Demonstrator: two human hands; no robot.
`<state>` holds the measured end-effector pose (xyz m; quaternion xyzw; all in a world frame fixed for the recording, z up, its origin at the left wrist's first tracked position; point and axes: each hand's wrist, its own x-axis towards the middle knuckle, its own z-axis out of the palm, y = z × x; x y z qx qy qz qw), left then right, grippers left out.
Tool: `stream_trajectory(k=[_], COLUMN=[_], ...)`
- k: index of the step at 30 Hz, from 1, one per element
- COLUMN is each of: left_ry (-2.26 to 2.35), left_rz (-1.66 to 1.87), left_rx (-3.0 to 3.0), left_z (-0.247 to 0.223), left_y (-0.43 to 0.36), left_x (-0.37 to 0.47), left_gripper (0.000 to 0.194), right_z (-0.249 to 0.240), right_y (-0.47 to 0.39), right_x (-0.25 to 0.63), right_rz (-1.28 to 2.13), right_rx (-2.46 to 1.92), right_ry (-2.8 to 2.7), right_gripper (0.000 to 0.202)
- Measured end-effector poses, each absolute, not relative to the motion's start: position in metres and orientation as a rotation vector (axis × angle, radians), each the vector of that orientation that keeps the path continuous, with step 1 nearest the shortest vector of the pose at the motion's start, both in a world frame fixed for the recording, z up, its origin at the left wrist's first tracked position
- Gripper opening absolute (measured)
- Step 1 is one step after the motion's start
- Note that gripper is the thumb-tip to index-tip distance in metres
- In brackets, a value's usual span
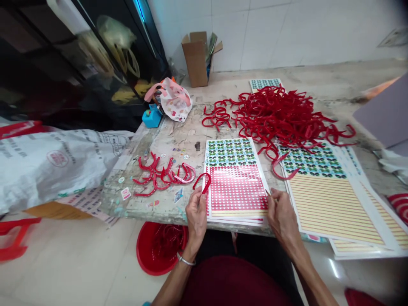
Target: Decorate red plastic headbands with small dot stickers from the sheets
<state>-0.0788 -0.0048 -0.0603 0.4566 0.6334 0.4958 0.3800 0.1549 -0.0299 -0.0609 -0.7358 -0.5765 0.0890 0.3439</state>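
Dark red cloth [229, 280] on the person's body lies nearest the camera, with two bare forearms reaching past it over the surface [191, 127]. Straight ahead lies a sticker sheet [236, 187], mostly pink-red rows with pale spots, a blue-green band of prints across its far end; clock hours below are told from its middle, twelve pointing away from the person.

At eight o'clock, the left hand [196, 214] has thumb and fingers pinched on one end of a curved red band [207, 182], whose loop stands up beside the sheet's left edge. A bracelet [185, 260] circles that wrist. At four o'clock, the right hand [282, 212] has its fingers closed around a thin pointed tool [268, 194], its tip by the sheet's right edge; what kind of tool, I cannot tell.

Several more bands [156, 175] lie loosely at nine o'clock. One o'clock brings a large tangled heap [283, 112] of them, and three o'clock some overlapping striped sheets [331, 199]. Toward ten sits a blue holder [152, 119], touching or just beside a pink-and-white bag [177, 102]; at eleven stands an open cardboard box [196, 61]. Between seven and eight, on the floor [95, 263], a red basket [145, 257] holds dark red pieces [168, 242].
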Motion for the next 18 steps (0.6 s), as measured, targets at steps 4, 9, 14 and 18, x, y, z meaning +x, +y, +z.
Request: stream_trajectory(k=[4,9,14,18], left_ry=[1.666,1.650,1.495,1.275], left_rz=[1.264,1.256,1.257,1.131], left_rx=[1.155,1.122,1.127,1.104], left_z=[-0.064,-0.058,-0.046,-0.043], left_y=[-0.009,-0.008,0.002,0.014], left_x=[-0.072,-0.076,-0.091,-0.094], left_gripper=[0.019,0.019,0.019,0.022], right_z=[-0.065,-0.063,-0.040,-0.035], right_y=[-0.043,-0.048,-0.041,-0.030], right_x=[0.139,0.133,0.145,0.125], right_rz=[0.347,0.235,0.497,0.773], right_rx=[-1.935,-1.898,-1.711,-1.443], right_ry=[-1.548,-1.571,-1.555,-1.789], right_gripper=[0.009,0.009,0.013,0.013])
